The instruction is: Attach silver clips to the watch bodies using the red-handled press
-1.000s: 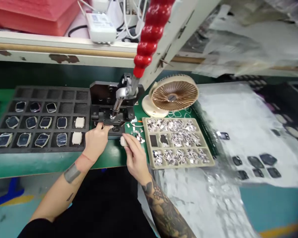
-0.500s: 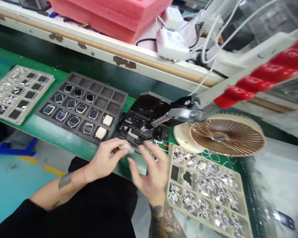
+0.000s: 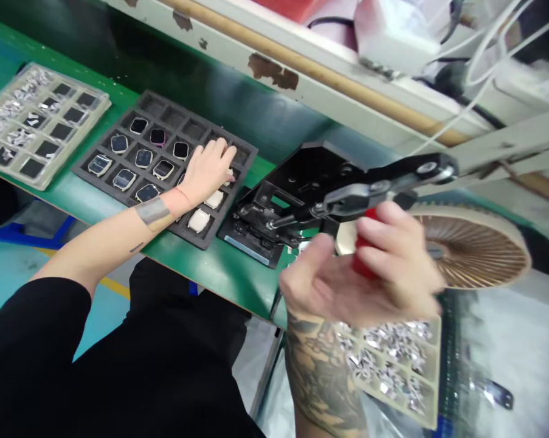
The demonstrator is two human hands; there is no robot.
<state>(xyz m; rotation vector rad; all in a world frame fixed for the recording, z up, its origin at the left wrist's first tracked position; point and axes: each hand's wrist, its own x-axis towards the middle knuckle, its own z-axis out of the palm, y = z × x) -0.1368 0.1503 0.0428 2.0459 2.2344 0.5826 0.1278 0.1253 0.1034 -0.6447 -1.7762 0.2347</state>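
My left hand (image 3: 208, 170) reaches over the right part of the dark foam tray (image 3: 183, 237). Its fingers curl down at a slot, around a pale watch case (image 3: 230, 176) that is mostly covered. Two more pale watch cases (image 3: 199, 220) lie face down in the slots nearer me. Several watch cases with dark screens (image 3: 124, 179) fill slots to the left. My right hand (image 3: 369, 267), a little blurred, has its fingers closed around the red handle (image 3: 364, 252) of the black toggle press (image 3: 296, 207). The press's jaw area is partly hidden, so I cannot tell what is in it.
A beige compartment tray of small shiny parts (image 3: 436, 371) stands at the right, partly behind my right arm. Another parts tray (image 3: 50, 164) lies at far left. Behind the press are a round fan (image 3: 479, 249) and a shelf edge (image 3: 238, 48) with white cables.
My left hand has carried the pale case from in front of the press to the foam tray. My right hand has risen onto the red handle, which is lower now. The view has shifted.
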